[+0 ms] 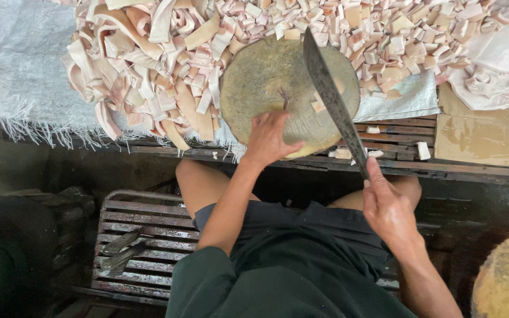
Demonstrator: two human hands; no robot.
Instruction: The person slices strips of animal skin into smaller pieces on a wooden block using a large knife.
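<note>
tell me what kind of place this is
Probably a rough meat-cutting workshop or market stall. A big heap of cut meat strips lies on a woven sack, a round wooden block sits on a plank bench, and the right hand grips a long cleaver.

The left hand [268,138] is stretched forward, palm down, fingers bent and resting flat. The left forearm is bare and almost straight. The right hand [387,206] is nearer to the body, closed in a grip, thumb pointing forward, wrist slightly bent.
</note>
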